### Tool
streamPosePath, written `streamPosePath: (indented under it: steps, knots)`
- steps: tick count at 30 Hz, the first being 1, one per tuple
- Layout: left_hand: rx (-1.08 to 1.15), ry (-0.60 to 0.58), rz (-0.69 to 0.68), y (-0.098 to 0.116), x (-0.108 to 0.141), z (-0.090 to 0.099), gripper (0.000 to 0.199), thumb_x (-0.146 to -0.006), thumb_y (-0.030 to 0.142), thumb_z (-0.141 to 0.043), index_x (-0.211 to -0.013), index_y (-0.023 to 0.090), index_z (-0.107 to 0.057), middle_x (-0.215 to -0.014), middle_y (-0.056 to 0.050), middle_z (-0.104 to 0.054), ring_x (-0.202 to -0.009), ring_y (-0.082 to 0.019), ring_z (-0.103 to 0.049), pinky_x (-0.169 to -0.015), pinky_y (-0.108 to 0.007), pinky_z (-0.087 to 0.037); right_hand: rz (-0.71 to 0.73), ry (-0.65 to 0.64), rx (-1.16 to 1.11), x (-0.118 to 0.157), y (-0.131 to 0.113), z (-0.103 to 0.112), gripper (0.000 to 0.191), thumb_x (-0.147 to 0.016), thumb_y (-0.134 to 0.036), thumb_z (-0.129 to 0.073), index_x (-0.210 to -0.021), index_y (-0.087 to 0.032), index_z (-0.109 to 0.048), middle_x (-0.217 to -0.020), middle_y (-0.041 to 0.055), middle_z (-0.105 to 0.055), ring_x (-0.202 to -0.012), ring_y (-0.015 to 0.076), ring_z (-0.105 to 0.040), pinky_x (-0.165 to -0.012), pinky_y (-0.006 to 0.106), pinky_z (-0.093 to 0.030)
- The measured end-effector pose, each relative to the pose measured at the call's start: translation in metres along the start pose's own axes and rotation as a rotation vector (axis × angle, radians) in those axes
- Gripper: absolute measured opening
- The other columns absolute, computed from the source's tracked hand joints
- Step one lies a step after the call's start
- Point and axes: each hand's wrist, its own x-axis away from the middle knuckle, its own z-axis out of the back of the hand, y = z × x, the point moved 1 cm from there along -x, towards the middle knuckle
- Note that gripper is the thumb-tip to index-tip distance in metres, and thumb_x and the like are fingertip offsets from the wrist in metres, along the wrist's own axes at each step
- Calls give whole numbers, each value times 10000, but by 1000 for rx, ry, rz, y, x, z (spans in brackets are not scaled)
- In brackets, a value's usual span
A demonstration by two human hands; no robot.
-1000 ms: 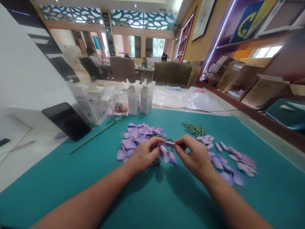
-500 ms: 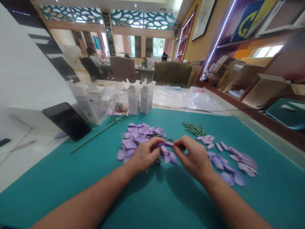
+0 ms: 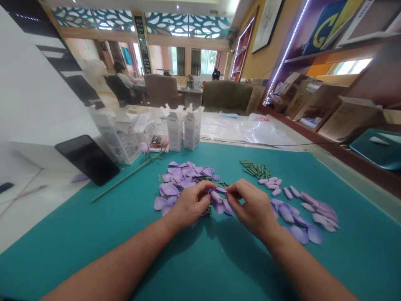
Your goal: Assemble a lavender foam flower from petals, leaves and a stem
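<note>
The desk [image 3: 46, 209] carries a teal mat [image 3: 200, 259] that fills most of the view, and neither it nor anything lying on it has shifted since a second ago. At the far edge of the mat stand open white cartons [image 3: 183, 127], with a dark tablet [image 3: 87, 159] leaning to their left. A finished purple flower on a long green stem [image 3: 131, 173] lies slantwise from the cartons toward the near left. A heap of loose purple petals [image 3: 181, 177] sits behind the left hand, a second spread of purple petals [image 3: 305, 213] lies right of the right hand, and a small bundle of green stem pieces [image 3: 255, 169] lies beyond them.

Both forearms reach in from the near edge, as before. The left hand [image 3: 188, 205] has its grip pinched closed on a half-built purple flower [image 3: 217, 200], held just above the mat in the middle. The right hand [image 3: 255, 207] has drawn in toward it: a second ago its fingertips pinched a petal out to the right of the flower, and now they press against the flower's top, grip closed on it, the two hands almost touching.
</note>
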Motion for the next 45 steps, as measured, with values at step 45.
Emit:
streamPosePath:
  steps: [45]
  knots:
    - [-180, 23, -183, -2, -2, 5, 343, -881, 252, -419, -1188, 181, -554, -1137, -73, -664, -1015, -204, -614, -901, -330, -470, -483, -236, -538, -3, 12, -1, 166, -876, -349, -487, -877, -207, -575, -641, -26, -569, -576, 127, -530, -552, 244, -416]
